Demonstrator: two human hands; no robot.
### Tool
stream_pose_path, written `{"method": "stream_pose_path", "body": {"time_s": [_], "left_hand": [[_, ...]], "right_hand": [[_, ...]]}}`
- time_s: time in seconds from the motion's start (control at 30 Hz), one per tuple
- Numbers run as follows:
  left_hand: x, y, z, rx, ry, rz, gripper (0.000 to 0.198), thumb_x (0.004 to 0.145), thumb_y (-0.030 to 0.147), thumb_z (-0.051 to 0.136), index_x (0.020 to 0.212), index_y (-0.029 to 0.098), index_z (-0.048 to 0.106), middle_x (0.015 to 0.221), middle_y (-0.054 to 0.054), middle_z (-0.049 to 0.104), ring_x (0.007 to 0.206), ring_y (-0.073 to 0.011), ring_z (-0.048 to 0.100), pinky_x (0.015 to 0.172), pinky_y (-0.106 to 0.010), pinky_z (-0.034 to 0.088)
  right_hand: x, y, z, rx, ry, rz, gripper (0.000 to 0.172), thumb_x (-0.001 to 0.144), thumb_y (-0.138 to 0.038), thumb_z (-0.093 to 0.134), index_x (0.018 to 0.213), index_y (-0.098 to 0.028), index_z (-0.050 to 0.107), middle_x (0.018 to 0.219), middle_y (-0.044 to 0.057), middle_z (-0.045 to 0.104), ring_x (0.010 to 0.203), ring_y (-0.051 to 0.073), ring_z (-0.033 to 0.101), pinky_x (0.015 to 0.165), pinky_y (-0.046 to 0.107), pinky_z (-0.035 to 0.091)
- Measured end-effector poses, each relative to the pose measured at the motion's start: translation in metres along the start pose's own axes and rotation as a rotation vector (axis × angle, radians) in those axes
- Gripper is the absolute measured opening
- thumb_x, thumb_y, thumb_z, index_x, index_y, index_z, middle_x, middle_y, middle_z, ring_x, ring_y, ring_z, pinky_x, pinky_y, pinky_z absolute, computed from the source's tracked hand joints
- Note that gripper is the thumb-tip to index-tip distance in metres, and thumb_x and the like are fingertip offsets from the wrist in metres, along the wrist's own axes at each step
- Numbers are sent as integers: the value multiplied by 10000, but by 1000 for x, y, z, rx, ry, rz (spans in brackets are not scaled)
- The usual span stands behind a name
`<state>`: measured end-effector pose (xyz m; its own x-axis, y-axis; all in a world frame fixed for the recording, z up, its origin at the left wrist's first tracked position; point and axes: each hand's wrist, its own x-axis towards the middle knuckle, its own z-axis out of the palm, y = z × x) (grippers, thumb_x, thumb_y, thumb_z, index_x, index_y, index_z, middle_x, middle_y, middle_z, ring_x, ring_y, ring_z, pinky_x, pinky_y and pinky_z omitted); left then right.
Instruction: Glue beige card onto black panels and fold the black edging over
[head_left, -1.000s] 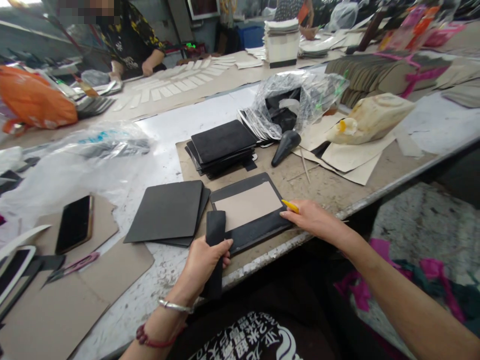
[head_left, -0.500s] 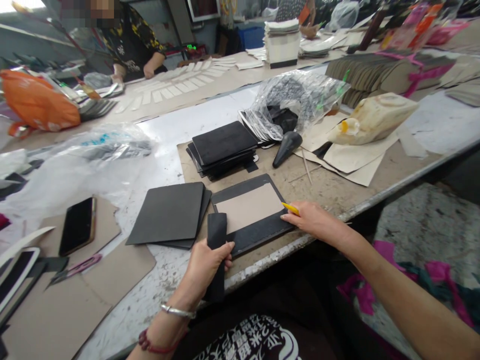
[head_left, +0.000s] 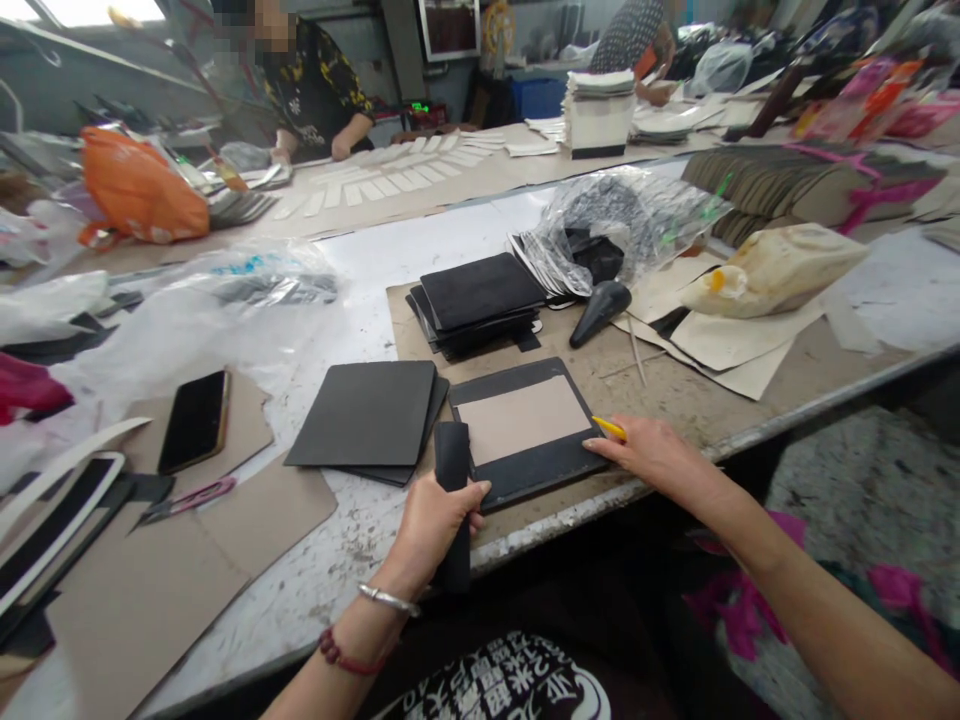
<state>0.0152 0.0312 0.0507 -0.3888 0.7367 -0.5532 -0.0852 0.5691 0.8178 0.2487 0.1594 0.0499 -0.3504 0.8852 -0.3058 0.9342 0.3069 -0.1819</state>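
Observation:
My left hand is closed around a folded black strip, which stands up out of the fist and hangs below it. The thumb reaches to the near left corner of a black panel. A beige rectangular piece lies on that panel, leaving dark borders along its long sides. At the panel's right edge, my right hand grips a slim yellow pointed tool, with fingertips touching the panel. Its exact kind is hard to see. Dark grey panels lie to the left, and a stack of black panels sits behind.
Behind are a dark cone-shaped object, a clear plastic bag and a stained plastic bottle. Leftward lie a phone and pink-handled snips. The table edge runs close before me. Across the table another person works.
The view has swung slightly left, so everything appears farther right. Both hands keep nearly the same places at the panel, still holding the strip and the yellow tool.

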Motion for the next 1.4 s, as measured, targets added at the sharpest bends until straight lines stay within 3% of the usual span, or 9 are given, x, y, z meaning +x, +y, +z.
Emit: {"method": "stream_pose_path", "body": {"time_s": [0.23, 0.4, 0.57, 0.7, 0.83, 0.93, 1.13, 1.3, 1.4], "left_hand": [[0, 3, -7, -40, -78, -40, 158, 648, 173, 674, 633, 137, 521, 409, -1, 559, 360, -132, 540, 361, -205, 450], [5, 5, -8, 8, -112, 12, 247, 672, 290, 691, 620, 151, 494, 397, -17, 559, 344, -155, 543, 327, -213, 433], [18, 4, -8, 191, -181, 80, 259, 664, 280, 694, 741, 171, 472, 369, -2, 556, 334, -209, 561, 292, -241, 428], [18, 4, -7, 197, -201, 76, 251, 700, 257, 653, 797, 181, 435, 356, 27, 537, 335, -206, 562, 294, -240, 434], [14, 6, -7, 170, -198, 67, 254, 706, 255, 645, 809, 176, 427, 357, 35, 529, 335, -199, 560, 296, -234, 436], [14, 6, -7, 151, -181, 62, 257, 699, 255, 650, 801, 173, 428, 354, 37, 519, 326, -194, 552, 292, -232, 433], [14, 1, -6, 88, -165, 84, 240, 706, 251, 632, 811, 168, 433, 393, 48, 520, 325, -183, 547, 294, -226, 421], [7, -3, -2, 110, -73, 180, 179, 736, 214, 585, 863, 155, 473, 467, 46, 548, 330, -145, 536, 300, -198, 391], [4, -7, -2, 112, -44, 195, 160, 740, 222, 574, 860, 149, 497, 479, 31, 568, 321, -128, 516, 308, -193, 377]], "right_hand": [[-19, -12, -10, -185, 80, 87, 264, 914, -369, 378, 900, -178, 559, 757, 98, 651, 729, 246, 628, 564, 289, 347], [-41, -66, -16, -290, 276, 13, 138, 893, -284, 455, 856, -178, 535, 788, 85, 642, 739, 230, 628, 547, 279, 346], [-37, -107, 8, -268, 306, -158, 109, 891, -232, 462, 866, -166, 545, 825, 90, 644, 799, 207, 616, 569, 258, 376], [-35, -76, 16, -351, 322, -44, 196, 921, -225, 386, 858, -156, 559, 791, 104, 641, 761, 217, 623, 529, 261, 354], [-42, -17, 3, -396, 247, 189, 160, 891, -187, 420, 836, -149, 565, 773, 109, 647, 738, 244, 639, 524, 276, 354], [-44, 7, -4, -356, 214, 241, 163, 894, -211, 424, 854, -154, 571, 764, 92, 649, 730, 232, 639, 570, 289, 391], [-35, -13, 6, -103, 258, -52, 246, 923, -259, 379, 917, -180, 612, 872, 70, 627, 810, 180, 606, 720, 276, 437], [-39, -35, 7, -123, 219, 79, 205, 878, -226, 418, 899, -197, 620, 871, 74, 588, 767, 201, 597, 662, 298, 442], [-40, -35, 5, 13, 313, 60, 216, 881, -261, 390, 866, -185, 592, 883, 87, 577, 801, 203, 581, 699, 311, 436]]}}
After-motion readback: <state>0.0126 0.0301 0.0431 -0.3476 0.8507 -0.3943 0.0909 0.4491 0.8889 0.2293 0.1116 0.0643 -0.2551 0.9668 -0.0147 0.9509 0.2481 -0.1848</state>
